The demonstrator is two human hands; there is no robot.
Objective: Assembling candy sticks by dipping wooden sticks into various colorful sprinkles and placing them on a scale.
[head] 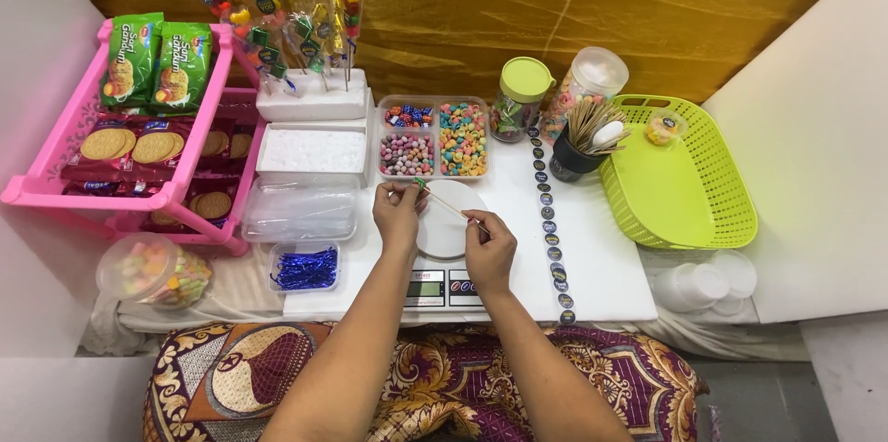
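My left hand (398, 213) pinches a small green candy at the tip of a thin wooden skewer (448, 205). My right hand (488, 246) grips the skewer's other end. Both hands hover over the round white plate of a small kitchen scale (442, 262). Just beyond them sits a clear divided tray (433, 139) holding colourful candies in separate compartments.
A pink rack (55, 178) with biscuit packs stands at the left. Finished candy skewers stand in a white foam block (314, 95). A green basket (689, 178), two jars, a dark cup of skewers (578, 151), a sticker strip (550, 229), a blue twist-tie box (305, 266) and clear bags lie around.
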